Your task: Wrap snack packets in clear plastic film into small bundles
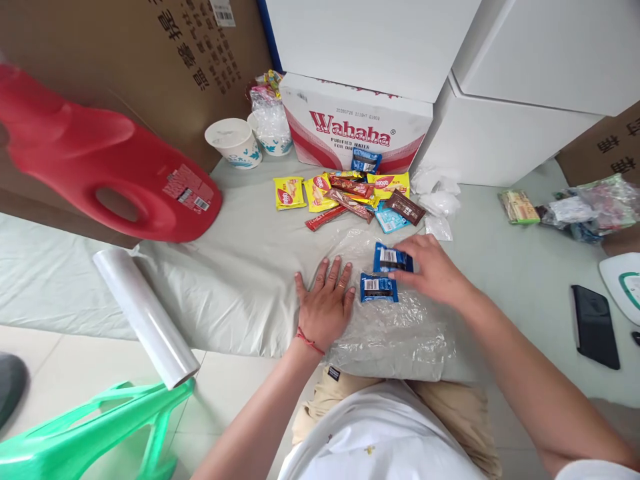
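Note:
A clear plastic film (415, 340) is spread on the cloth in front of me, with two small blue snack packets on it. My left hand (325, 307) lies flat on the film's left edge, fingers spread, holding nothing. The upper blue packet (385, 259) has its right end between the thumb and fingers of my right hand (433, 270). Just below it lies the lower blue packet (379, 288), close to my right thumb. Beyond my hands is a pile of wrapped snacks: yellow wafer packs (289, 193), red sticks (326, 218), a brown bar (406, 207) and a light-blue packet (391, 219).
A Wahaha water carton (357, 127) stands behind the pile, beside paper cups (234, 143). On the left are a red jug (110, 167), a roll of film (145, 317) and a green stool (100, 427). To the right lie a black phone (595, 327) and bagged items (595, 207).

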Demonstrator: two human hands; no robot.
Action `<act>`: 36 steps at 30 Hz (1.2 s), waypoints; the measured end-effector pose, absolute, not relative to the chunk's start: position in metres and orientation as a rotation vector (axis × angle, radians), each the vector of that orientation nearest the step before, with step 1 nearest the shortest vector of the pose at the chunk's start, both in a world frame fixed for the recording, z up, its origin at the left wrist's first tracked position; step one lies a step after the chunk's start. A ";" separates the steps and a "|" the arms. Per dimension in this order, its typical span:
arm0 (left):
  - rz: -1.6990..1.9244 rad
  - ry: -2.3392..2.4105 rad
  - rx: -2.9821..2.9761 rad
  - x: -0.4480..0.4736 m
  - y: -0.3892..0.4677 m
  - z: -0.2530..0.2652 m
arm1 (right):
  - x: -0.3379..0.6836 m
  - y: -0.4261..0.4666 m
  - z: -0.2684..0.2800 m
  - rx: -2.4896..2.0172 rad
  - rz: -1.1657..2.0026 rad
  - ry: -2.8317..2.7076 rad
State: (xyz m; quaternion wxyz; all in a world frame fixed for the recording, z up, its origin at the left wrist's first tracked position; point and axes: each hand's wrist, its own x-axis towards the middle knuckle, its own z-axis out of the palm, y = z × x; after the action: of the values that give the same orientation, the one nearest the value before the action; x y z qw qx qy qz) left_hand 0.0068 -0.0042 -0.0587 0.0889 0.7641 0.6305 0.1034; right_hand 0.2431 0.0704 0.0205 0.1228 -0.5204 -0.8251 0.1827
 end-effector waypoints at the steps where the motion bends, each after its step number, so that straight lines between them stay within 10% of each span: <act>1: 0.310 1.875 2.273 0.007 -0.004 -0.059 | 0.244 0.059 0.017 -1.491 0.562 -2.417; 22: 1.058 2.078 1.802 -0.014 0.017 -0.057 | 0.232 0.115 -0.020 -1.586 0.308 -2.595; 36: 0.492 1.454 2.021 -0.020 0.126 -0.052 | 0.239 0.144 -0.026 -1.572 0.644 -2.608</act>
State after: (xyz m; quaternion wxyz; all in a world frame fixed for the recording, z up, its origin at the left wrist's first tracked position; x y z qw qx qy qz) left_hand -0.0196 0.1256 -0.0522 0.2975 0.7603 0.5469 0.1852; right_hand 0.2393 0.1437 -0.0259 0.0144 -0.5050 -0.8378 0.2067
